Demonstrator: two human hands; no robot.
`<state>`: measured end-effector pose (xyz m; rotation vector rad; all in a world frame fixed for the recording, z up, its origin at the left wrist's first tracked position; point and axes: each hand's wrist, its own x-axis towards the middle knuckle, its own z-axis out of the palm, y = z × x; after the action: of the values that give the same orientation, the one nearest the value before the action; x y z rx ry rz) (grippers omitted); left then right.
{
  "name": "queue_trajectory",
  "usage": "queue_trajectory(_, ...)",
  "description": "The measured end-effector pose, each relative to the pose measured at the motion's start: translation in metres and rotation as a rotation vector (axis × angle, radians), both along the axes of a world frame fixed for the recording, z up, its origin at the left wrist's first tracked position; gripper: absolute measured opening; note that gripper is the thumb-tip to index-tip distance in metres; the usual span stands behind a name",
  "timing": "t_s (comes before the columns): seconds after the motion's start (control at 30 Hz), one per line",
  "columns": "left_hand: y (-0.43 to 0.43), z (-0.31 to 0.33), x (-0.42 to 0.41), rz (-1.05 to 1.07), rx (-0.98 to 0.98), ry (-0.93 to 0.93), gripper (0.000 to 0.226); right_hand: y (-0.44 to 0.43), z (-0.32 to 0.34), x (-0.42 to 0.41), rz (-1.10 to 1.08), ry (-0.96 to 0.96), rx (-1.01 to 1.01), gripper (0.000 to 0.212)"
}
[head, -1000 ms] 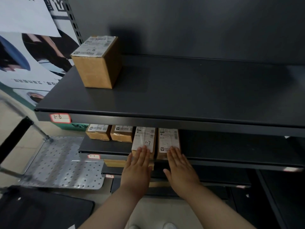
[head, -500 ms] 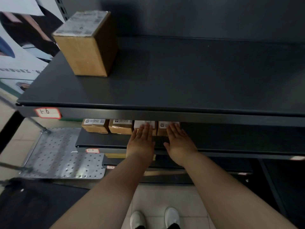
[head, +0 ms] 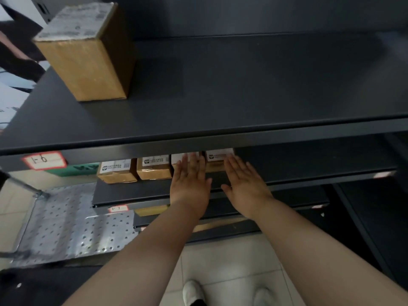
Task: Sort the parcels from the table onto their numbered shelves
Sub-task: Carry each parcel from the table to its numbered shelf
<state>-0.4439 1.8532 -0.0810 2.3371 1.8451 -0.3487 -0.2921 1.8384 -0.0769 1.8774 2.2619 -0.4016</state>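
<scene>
On the second dark shelf [head: 136,193], tagged 1-7, a row of small brown parcels with white labels stands under the upper shelf's lip. My left hand [head: 189,184] lies flat with straight fingers against the third parcel [head: 177,159]. My right hand [head: 244,184] lies flat the same way against the fourth parcel [head: 217,161]. Two more parcels [head: 116,172] [head: 153,170] stand to their left. A taller brown parcel [head: 88,54] with a label on top stands at the left of the upper shelf [head: 242,89], tagged 1-6.
A perforated metal cart deck [head: 66,226] sits low at the left beside the shelving. Lower shelves [head: 220,219] step out beneath my wrists, with another brown parcel edge [head: 150,210] showing. My white shoes [head: 192,290] stand on the tiled floor.
Both hands have pushed the two parcels further back under the upper shelf, so less of their labels shows. My view has dropped closer to the shelving.
</scene>
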Motion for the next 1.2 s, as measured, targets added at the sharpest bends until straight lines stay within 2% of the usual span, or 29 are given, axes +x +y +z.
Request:
queue_trajectory(0.23,-0.046,0.021,0.041,-0.292,0.059,-0.005,0.06,-0.06,0.014,0.031,-0.118,0.006,0.009,0.065)
queue_trajectory(0.47,-0.108,0.046,0.137,-0.491,0.14,-0.009,0.062,-0.159,0.042,0.132,-0.354,-0.098,0.077,0.068)
queue_trajectory(0.63,-0.201,0.057,0.229,-0.681,0.14,-0.117,0.063,-0.283,0.061,0.204,-0.552,-0.086,0.119,0.064)
queue_trajectory(0.87,-0.372,0.067,0.343,-1.028,0.138,-0.174,0.061,-0.484,0.082,0.282,-0.859,-0.137,0.151,0.06)
queue_trajectory(1.2,-0.58,0.081,0.452,-1.62,0.091,-0.232,0.059,-0.729,0.088,0.299,-1.457,-0.173,0.107,0.059)
